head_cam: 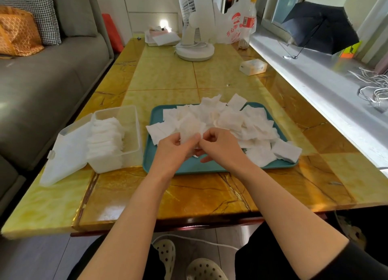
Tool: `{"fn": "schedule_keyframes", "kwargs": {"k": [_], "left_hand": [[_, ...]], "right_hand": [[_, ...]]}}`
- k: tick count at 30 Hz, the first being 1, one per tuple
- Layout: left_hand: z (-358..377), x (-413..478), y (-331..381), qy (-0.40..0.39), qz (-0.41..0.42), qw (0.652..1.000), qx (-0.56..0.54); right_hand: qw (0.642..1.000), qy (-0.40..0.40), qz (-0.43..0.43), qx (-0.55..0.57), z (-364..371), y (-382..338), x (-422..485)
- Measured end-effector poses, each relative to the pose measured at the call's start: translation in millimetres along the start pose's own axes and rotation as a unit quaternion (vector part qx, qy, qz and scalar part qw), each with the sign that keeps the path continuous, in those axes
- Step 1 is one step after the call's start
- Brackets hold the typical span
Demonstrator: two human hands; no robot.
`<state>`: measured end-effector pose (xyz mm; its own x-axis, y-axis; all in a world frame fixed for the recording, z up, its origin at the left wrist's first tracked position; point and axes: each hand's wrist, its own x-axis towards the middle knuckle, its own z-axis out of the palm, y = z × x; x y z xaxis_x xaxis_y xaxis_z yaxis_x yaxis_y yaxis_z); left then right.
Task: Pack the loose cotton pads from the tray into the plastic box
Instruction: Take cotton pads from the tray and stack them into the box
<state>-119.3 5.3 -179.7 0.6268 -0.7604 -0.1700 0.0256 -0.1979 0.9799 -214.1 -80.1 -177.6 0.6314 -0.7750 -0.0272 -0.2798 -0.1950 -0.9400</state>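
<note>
Left hand (174, 148): fingers clamped on a cotton pad (189, 128).
Right hand (220, 144): fingers pinching the same pad.
Loose pads (252, 124): on tray (189, 167), beyond the fingers.
Plastic box (136, 130): left of the fingers, part filled.

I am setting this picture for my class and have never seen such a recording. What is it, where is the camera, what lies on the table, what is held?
No machine here: a person works with bare hands. The single picture comes from a camera worn on the head, looking forward and down, so the arms enter from below. The left hand and right hand meet over a teal tray and pinch a few of the white cotton pads heaped on it. Left of the tray stands a clear plastic box, its lid open, partly filled with stacked pads. All rests on a yellow table, with a fan at its far end.
</note>
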Motion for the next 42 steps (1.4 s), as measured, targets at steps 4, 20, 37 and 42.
{"fn": "schedule_keyframes", "kwargs": {"k": [4, 20, 37, 42], "left_hand": [[-4, 0, -4, 0.049, 0.019, 0.998, 0.028], [-3, 5, -7, 0.055, 0.007, 0.998, 0.034], [-5, 6, -7, 0.055, 0.004, 0.998, 0.019], [-8, 7, -9, 0.056, 0.005, 0.998, 0.016]], "right_hand": [[0.995, -0.060, -0.026, -0.076, -3, 5, 4], [0.927, 0.144, -0.020, -0.345, -49, 50, 44], [0.972, 0.067, 0.054, -0.216, -35, 49, 33], [0.966, 0.086, 0.007, -0.243, -37, 47, 30]]}}
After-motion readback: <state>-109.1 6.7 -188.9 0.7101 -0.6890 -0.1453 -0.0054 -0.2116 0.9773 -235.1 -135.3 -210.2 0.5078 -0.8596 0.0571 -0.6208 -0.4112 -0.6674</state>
